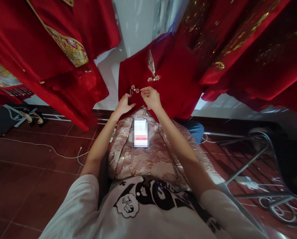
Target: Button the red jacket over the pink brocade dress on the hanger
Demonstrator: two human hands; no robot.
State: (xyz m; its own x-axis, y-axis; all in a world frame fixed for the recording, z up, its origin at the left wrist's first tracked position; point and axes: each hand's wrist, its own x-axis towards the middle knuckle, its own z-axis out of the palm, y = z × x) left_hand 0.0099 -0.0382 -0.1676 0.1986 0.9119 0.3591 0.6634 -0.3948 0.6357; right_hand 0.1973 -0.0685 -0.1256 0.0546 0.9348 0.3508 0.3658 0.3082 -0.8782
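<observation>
A red jacket (pixel 173 79) hangs in front of me, its neck showing a pale shiny lining. Beaded flower fasteners run down its front: one fastener (pixel 153 78) lies below the collar, and a lower fastener (pixel 134 89) sits between my hands. My right hand (pixel 151 98) is closed in a pinch at the right end of that lower fastener. On its left side, my left hand (pixel 125 105) grips the jacket's front, fingers bent at the cloth and thumb held out below. Another beaded piece (pixel 148 108) shows partly under my right wrist.
A lit phone (pixel 140 132), its screen blurred, lies on the pink-gold brocade garment (pixel 128 159) over my lap. Red embroidered garments (pixel 63 39) hang at both sides. A metal-framed chair (pixel 248 156) stands right. A white cable (pixel 56 154) crosses the tiled floor at left.
</observation>
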